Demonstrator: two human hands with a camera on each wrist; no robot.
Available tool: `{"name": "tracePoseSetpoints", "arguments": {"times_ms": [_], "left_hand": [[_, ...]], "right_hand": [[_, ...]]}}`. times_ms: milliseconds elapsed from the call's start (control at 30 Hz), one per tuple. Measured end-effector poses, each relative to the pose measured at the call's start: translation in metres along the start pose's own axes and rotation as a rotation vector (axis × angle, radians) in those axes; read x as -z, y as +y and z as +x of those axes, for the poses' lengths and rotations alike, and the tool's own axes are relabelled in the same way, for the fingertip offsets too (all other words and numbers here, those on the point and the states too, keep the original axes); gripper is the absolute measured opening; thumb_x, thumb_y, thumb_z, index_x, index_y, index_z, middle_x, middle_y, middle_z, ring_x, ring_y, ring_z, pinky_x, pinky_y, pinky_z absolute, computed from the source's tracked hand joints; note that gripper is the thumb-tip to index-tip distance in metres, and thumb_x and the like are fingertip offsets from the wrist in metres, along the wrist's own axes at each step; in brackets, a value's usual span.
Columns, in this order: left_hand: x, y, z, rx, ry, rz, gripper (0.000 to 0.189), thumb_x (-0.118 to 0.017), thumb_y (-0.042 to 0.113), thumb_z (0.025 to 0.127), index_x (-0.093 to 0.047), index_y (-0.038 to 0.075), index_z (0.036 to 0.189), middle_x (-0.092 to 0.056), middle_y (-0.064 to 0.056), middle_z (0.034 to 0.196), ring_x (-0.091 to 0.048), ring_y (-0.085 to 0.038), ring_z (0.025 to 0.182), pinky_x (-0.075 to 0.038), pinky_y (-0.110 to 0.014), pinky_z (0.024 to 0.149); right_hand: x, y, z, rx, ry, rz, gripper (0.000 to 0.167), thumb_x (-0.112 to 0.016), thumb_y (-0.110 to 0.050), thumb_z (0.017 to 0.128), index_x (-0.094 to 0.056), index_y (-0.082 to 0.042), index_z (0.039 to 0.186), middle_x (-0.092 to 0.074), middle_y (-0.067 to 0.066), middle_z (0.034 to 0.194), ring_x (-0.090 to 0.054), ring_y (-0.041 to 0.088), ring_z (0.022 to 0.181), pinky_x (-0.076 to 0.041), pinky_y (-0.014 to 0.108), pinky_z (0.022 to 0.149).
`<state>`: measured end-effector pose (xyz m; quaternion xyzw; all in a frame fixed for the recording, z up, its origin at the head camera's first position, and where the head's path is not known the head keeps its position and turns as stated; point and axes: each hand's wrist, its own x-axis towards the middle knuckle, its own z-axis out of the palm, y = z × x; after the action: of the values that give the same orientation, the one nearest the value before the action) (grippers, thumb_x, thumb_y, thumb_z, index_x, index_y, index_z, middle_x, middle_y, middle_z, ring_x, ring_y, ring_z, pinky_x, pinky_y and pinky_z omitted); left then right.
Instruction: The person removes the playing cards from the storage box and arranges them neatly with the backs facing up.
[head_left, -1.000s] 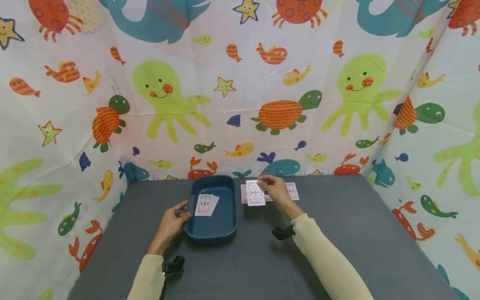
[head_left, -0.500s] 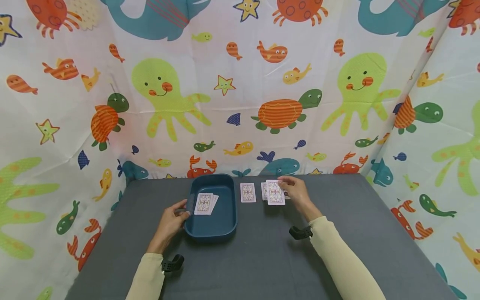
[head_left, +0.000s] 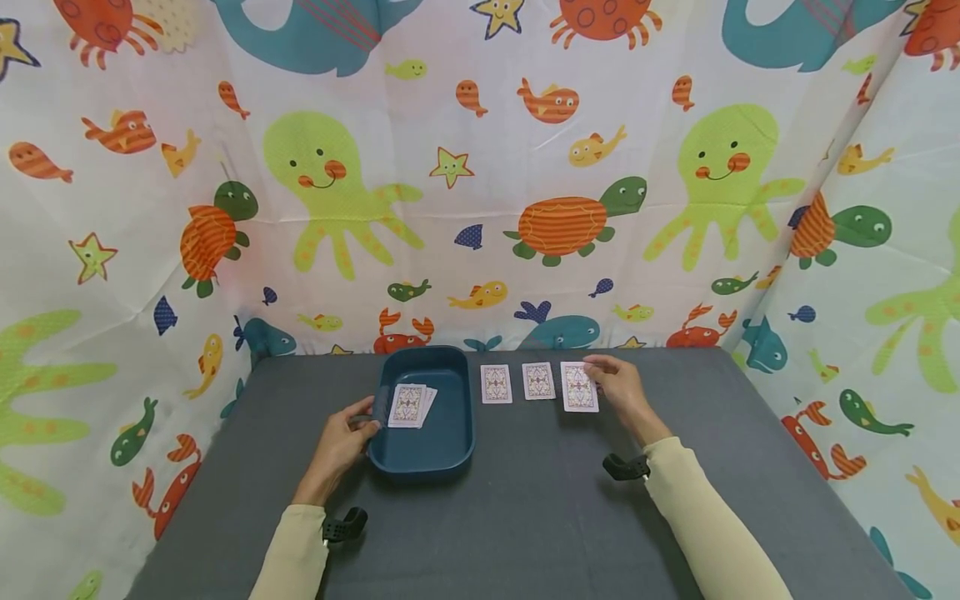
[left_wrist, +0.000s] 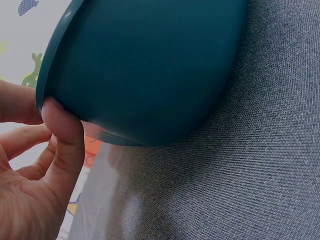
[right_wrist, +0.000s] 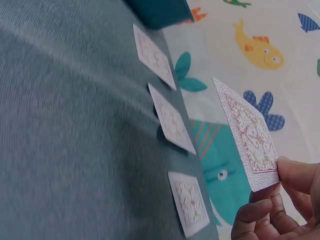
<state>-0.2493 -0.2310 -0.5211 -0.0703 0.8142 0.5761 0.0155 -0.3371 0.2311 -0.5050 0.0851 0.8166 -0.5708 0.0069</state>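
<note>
My right hand (head_left: 620,390) pinches one playing card (head_left: 580,387), patterned back showing, between thumb and fingers. In the right wrist view that held card (right_wrist: 248,137) is raised above the table, tilted. Below it three playing cards lie face down in a row; the left card (head_left: 496,384) and the middle card (head_left: 538,381) show in the head view. The third card (right_wrist: 190,204) is hidden behind the held one there. My left hand (head_left: 341,442) grips the left rim of a blue plastic bin (head_left: 447,454), thumb and fingers on either side of it. A small fanned stack of cards (head_left: 407,406) lies inside.
A grey cloth-covered table (head_left: 487,533) extends around the bin and cards. Just behind stands a white curtain (head_left: 480,183) printed with sea animals, with side panels at left and right. Each wrist carries a black band (head_left: 347,527).
My right hand has moved to the right with the held card, passing over the row and uncovering the left and middle cards. The left hand stays on the bin's rim.
</note>
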Motion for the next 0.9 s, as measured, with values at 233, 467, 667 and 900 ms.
{"name": "tracePoseSetpoints", "arguments": {"times_ms": [233,467,667,900], "left_hand": [[0.0,0.001,-0.001,0.005,-0.004,0.005,0.053,-0.059,0.009,0.096,-0.045,0.008,0.147,-0.049,-0.016,0.132,-0.056,-0.022,0.092,-0.05,-0.029,0.062],[0.0,0.003,-0.002,0.009,-0.001,0.014,0.053,-0.059,0.009,0.096,-0.044,0.007,0.147,-0.05,-0.017,0.132,-0.057,-0.025,0.094,-0.049,-0.028,0.062],[-0.001,0.003,-0.001,0.008,0.003,0.022,0.053,-0.059,0.009,0.096,-0.045,0.007,0.146,-0.05,-0.017,0.132,-0.057,-0.023,0.094,-0.049,-0.028,0.062],[0.0,0.002,-0.001,0.004,0.001,0.02,0.053,-0.058,0.009,0.096,-0.044,0.007,0.147,-0.049,-0.017,0.133,-0.057,-0.025,0.095,-0.049,-0.029,0.061]], "right_hand": [[0.016,0.011,0.006,-0.004,0.014,-0.014,0.035,-0.058,-0.03,0.099,-0.062,-0.012,0.129,-0.059,0.014,0.126,-0.054,0.022,0.102,-0.047,0.04,0.091],[0.032,0.023,0.014,-0.006,0.026,-0.042,0.038,-0.057,-0.032,0.099,-0.06,-0.013,0.131,-0.059,0.013,0.129,-0.055,0.02,0.102,-0.047,0.034,0.087],[0.044,0.032,0.023,-0.013,0.046,-0.055,0.038,-0.06,-0.03,0.098,-0.059,-0.01,0.131,-0.063,0.013,0.124,-0.057,0.014,0.095,-0.048,0.031,0.082],[0.055,0.036,0.035,-0.043,0.076,-0.084,0.038,-0.06,-0.029,0.098,-0.059,-0.006,0.128,-0.064,0.014,0.121,-0.057,0.018,0.097,-0.048,0.027,0.076]]}}
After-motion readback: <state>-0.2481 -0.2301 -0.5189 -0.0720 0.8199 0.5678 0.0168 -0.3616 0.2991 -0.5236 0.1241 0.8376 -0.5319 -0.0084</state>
